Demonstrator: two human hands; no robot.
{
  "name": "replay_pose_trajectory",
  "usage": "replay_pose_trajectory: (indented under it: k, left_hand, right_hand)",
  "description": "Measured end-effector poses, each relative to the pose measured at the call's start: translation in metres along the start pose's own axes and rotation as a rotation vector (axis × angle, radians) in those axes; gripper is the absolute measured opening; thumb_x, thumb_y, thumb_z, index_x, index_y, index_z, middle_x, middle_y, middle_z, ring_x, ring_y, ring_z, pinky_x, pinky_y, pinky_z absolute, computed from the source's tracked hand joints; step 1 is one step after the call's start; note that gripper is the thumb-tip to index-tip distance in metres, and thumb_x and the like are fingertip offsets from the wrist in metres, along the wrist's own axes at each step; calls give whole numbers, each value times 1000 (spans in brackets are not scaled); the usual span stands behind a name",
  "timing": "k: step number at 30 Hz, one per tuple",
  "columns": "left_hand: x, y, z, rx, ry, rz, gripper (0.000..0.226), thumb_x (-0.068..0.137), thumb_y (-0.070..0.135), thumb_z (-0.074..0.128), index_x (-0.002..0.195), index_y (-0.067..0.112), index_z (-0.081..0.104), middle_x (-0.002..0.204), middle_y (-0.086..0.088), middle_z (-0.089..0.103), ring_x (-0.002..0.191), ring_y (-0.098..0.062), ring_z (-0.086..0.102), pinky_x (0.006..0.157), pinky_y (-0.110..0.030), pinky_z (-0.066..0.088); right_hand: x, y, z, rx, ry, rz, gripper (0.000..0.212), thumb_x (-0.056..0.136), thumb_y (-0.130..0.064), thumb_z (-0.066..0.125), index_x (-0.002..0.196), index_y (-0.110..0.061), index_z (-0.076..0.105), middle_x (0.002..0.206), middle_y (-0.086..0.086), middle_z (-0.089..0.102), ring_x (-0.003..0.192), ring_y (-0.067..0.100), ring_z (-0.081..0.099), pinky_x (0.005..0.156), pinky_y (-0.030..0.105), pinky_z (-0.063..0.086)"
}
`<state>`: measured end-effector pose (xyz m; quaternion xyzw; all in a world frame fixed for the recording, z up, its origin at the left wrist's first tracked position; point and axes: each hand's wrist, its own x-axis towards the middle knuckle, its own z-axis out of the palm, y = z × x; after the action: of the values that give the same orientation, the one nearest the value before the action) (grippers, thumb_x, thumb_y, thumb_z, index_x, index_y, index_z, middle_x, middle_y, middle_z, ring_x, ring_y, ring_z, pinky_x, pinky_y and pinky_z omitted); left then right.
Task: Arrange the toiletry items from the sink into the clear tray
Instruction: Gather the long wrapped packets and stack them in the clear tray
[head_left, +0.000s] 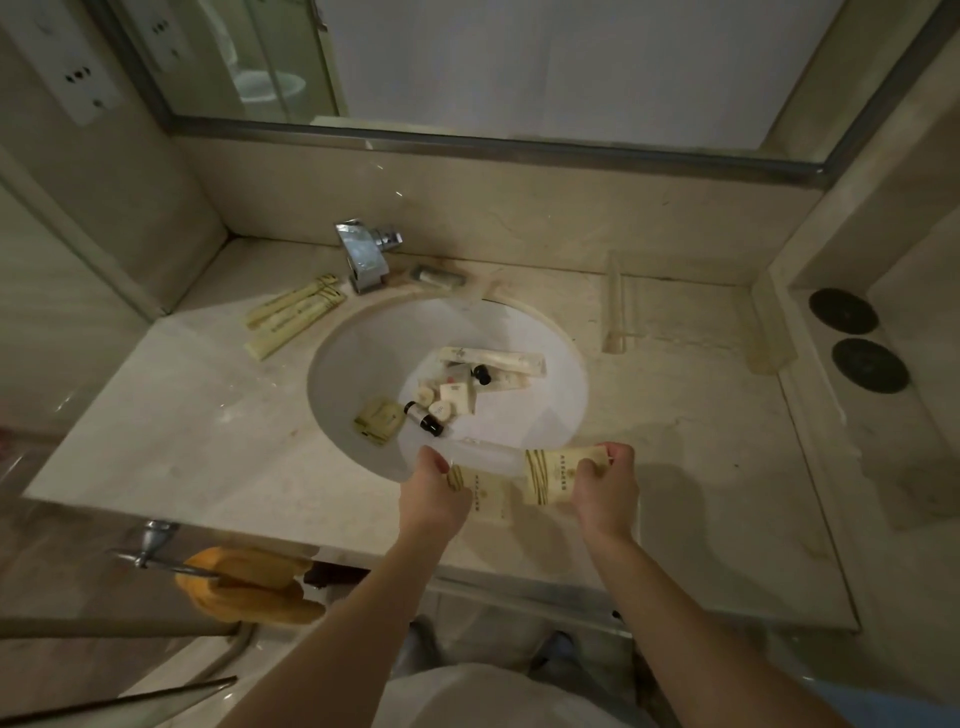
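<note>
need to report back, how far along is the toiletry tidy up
Early on. Done: nothing visible in the clear tray. In hand: the left hand and right hand each hold a cream packet over the sink rim. Left: small bottles, soaps and long packets in the basin.

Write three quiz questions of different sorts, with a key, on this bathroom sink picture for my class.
1. True or false: the clear tray on the counter already holds several packets.
2. Multiple choice: the three long packets lie A) in the sink, B) on the counter left of the faucet, C) in the tray.
3. Short answer: what does each hand hold?

Key
1. False; nothing can be seen in it.
2. B.
3. The left hand and the right hand each grip a cream packet, one and the other, over the near rim of the sink.
</note>
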<state>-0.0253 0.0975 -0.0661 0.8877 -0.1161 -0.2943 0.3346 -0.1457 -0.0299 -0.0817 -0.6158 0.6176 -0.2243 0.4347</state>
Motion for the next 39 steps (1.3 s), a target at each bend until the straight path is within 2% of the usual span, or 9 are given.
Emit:
replay_pose_trajectory:
  k: [4,8,14,17,22,26,29,33,39]
  left_hand:
    - [-7,-1,11,158,43,125,14,88,7,51,94,14,40,79,1,52,72,-17,52,46,-19,38]
    - [-2,-2,20,371,90,229,7,91,12,50,94,14,44,83,-4,59,75,-22,56,59,-32,47]
    - [1,1,25,676,80,370,18,86,5,48,102,12,54,99,-5,65,92,-25,58,75,-34,46]
    - [5,-8,23,806,120,448,22,81,9,59,103,13,62,117,-7,54,106,-28,50,93,-37,42]
    - [12,-19,13,842,144,500,24,81,22,61,103,16,63,114,-4,44,104,-24,41,90,-36,39]
    - [16,-23,3,790,-11,501,51,72,32,67,116,21,44,114,-2,37,105,-18,38,93,-32,41]
    - [19,-25,0,770,-105,519,63,68,36,73,119,23,39,118,-2,32,107,-18,38,88,-31,48]
    - [25,-25,-1,768,-86,538,55,76,42,70,118,21,44,118,-4,34,101,-17,45,76,-29,55]
    - [35,-18,-4,808,-149,476,56,73,40,75,117,17,48,120,-6,38,102,-21,49,81,-35,55]
  right_hand:
    - [-11,9,7,-42,-97,27,27,84,-9,49,110,-14,48,93,9,61,79,29,60,73,43,54]
    - [-21,20,13,-117,-194,53,30,82,-12,56,110,-14,47,94,4,59,80,24,58,67,33,50]
    - [-31,20,28,-193,-199,3,10,83,-13,57,91,-13,52,85,6,62,74,23,58,59,28,45]
    - [-30,16,37,-242,-200,-54,8,81,-11,57,88,-14,55,86,7,64,75,24,58,55,26,38]
    - [-29,10,46,-303,-218,-94,6,83,-18,58,87,-16,60,88,4,65,75,19,57,53,22,36]
    - [-32,10,49,-400,-192,-151,12,86,-26,55,81,-18,62,83,2,67,72,17,60,59,26,48]
    - [-35,12,56,-489,-159,-253,16,88,-27,54,87,-17,67,95,2,60,75,15,54,62,25,46]
    - [-38,13,64,-412,-205,-252,16,92,-21,51,95,-17,66,98,4,59,76,14,49,61,20,37]
    - [-33,7,59,-397,-177,-260,12,84,-21,60,92,-20,50,92,1,55,73,16,51,53,21,32]
